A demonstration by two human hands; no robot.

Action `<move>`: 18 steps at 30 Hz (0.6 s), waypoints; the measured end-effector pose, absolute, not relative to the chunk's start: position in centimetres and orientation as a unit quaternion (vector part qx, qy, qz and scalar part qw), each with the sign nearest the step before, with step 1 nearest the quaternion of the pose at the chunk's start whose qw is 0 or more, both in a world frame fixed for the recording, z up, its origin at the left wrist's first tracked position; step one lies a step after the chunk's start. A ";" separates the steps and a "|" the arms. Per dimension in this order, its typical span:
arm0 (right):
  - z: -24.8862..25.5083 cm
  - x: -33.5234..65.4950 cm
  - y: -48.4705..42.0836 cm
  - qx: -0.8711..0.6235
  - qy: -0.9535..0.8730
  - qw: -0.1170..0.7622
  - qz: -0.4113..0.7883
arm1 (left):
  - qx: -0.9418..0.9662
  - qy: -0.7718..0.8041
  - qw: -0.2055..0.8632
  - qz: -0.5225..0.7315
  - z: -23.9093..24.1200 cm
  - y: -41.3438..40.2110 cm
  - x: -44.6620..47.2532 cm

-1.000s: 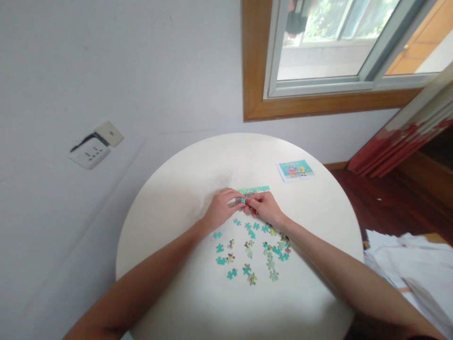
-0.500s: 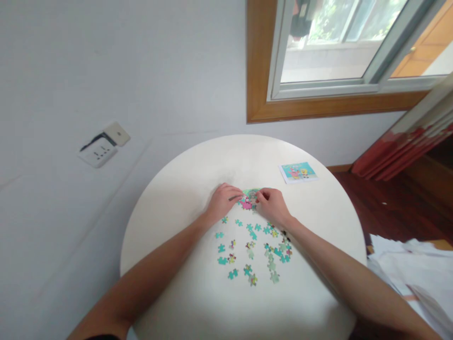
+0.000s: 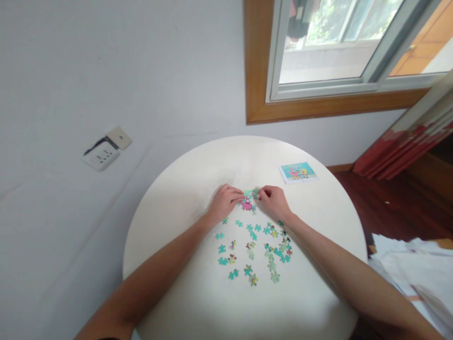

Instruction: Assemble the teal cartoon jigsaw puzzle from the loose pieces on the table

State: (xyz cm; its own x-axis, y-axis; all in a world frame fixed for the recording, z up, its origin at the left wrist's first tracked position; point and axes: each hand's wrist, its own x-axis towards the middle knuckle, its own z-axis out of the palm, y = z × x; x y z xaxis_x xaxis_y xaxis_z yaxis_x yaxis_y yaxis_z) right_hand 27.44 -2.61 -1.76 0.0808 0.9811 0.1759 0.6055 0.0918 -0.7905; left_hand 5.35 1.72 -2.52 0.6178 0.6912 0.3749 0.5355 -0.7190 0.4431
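Observation:
On the round white table (image 3: 198, 179) my left hand (image 3: 223, 202) and my right hand (image 3: 273, 202) pinch, from either side, a small joined section of jigsaw puzzle (image 3: 248, 200) showing teal and pink. Both hands' fingertips press on its edges at the table's middle. Just in front of the hands, toward me, several loose teal puzzle pieces (image 3: 253, 250) lie scattered flat on the tabletop.
A small picture card (image 3: 297, 172) with cartoon figures lies at the table's far right. A wall socket (image 3: 106, 148) sits on the wall at left. A window with a wooden frame (image 3: 255, 71) is behind; white cloth (image 3: 410, 269) lies at lower right.
The joined puzzle strip that lay stretched to the right between my hands now looks shorter, with pink showing. My right hand shifted slightly right and back; the view drifted a little.

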 end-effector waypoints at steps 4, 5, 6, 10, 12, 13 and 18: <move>-1.8 27.6 -2.6 -0.624 -0.631 0.388 0.248 | 0.885 0.350 0.137 0.276 -2.3 1.7 5.3; -1.8 27.7 -2.6 -0.624 -0.631 0.388 0.249 | 0.881 0.355 0.135 0.281 -2.2 1.6 5.3; -1.8 27.8 -2.6 -0.625 -0.630 0.388 0.249 | 0.878 0.360 0.132 0.286 -2.1 1.5 5.3; -1.8 27.9 -2.6 -0.627 -0.625 0.390 0.253 | 0.880 0.365 0.126 0.277 -1.7 1.0 5.4; -1.7 27.9 -2.6 -0.627 -0.623 0.390 0.258 | 0.885 0.362 0.126 0.265 -1.6 0.7 5.4; -1.7 27.9 -2.6 -0.626 -0.623 0.390 0.260 | 0.886 0.361 0.126 0.263 -1.6 0.7 5.4; -1.9 27.9 -2.7 -0.620 -0.622 0.397 0.266 | 0.872 0.374 0.130 0.288 -1.4 0.7 5.3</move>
State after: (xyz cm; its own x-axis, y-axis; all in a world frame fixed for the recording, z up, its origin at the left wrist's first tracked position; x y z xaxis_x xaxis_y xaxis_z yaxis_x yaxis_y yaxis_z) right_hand 27.90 -2.72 -1.86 0.0851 0.9828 0.1639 0.5594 0.0890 -0.8241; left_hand 5.34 0.67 -1.39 0.5550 0.7268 0.4047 0.5769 -0.6867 0.4422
